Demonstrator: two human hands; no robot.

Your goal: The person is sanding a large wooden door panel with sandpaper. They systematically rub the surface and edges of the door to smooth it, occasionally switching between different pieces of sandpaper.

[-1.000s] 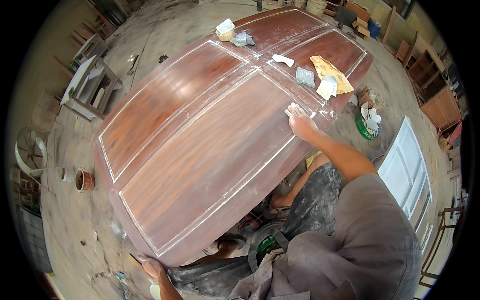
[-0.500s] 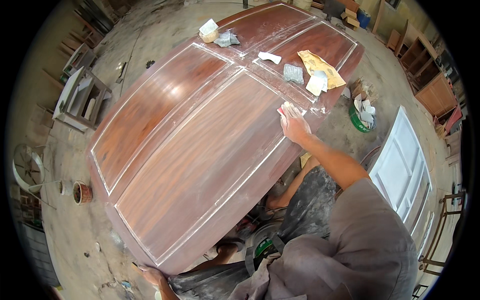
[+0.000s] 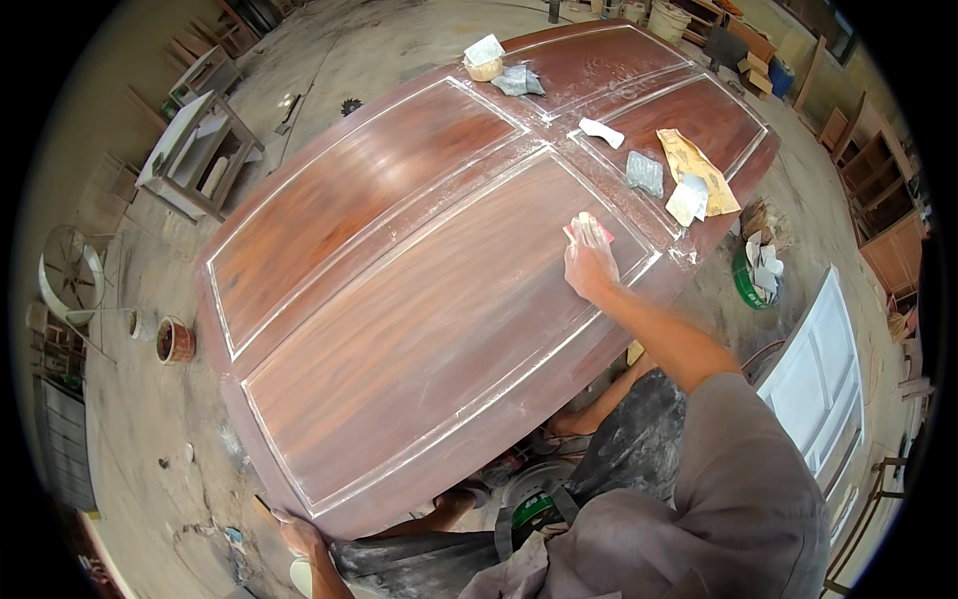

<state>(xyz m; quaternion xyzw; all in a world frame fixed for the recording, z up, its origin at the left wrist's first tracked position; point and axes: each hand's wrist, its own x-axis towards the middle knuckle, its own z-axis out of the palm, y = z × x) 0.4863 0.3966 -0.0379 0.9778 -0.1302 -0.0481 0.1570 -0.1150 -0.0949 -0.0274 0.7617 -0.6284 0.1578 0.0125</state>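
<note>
A large reddish-brown wooden door (image 3: 399, 299) lies flat in front of me, its raised panels outlined by white, dusty grooves. My right hand (image 3: 591, 262) presses a piece of red sandpaper (image 3: 607, 234) flat on the near panel, inside its right end. Only the sandpaper's edges show around the fingers. At the door's near left corner, my left hand (image 3: 297, 534) is closed on the edge, its fingertips partly hidden. A thin yellowish piece (image 3: 264, 509) sticks out beside that hand; whether it is held I cannot tell.
On the door's far right part lie yellow-backed sandpaper (image 3: 699, 165), a grey folded sheet (image 3: 645, 174), a white scrap (image 3: 602, 132) and a round tub (image 3: 484, 68). A green bucket of scraps (image 3: 755, 275) and a white panelled door (image 3: 820, 374) stand at right. A basket (image 3: 176, 339) sits left.
My right hand has slid the sandpaper leftward, away from the panel's right-end groove and further into the panel. My left hand stays at the door's corner. The whole view has shifted slightly.
</note>
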